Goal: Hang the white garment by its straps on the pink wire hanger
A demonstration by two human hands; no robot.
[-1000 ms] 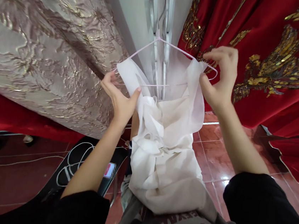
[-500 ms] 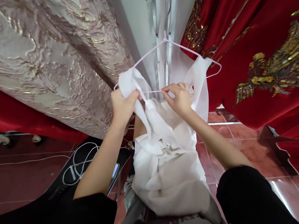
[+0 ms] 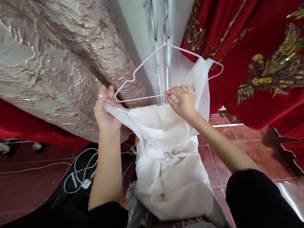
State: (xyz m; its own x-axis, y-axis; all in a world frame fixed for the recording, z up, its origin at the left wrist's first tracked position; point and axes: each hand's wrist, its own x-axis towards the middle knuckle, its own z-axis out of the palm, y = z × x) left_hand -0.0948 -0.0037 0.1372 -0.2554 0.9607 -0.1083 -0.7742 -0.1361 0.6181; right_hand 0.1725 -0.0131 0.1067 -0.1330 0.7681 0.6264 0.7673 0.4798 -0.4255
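A white sleeveless garment lies bunched over my lap, its upper part reaching toward a thin pale pink clothes hanger. One wide strap is draped over the hanger's right shoulder. The other strap is off the left shoulder, held out to the side in my left hand, with the fingers partly hidden by cloth and blurred. Between thumb and fingertips, my right hand pinches the hanger's bottom bar. The hanger's left arm is bare.
A shiny pinkish floral brocade cloth hangs at left. At right hangs red fabric with gold sequin embroidery. Metal rails stand behind the hanger. A white cable lies on a black seat. Red tiles cover the floor.
My left hand has moved left and slightly down, taking the left strap off the hanger's shoulder. My right hand keeps its pinch on the bottom bar.
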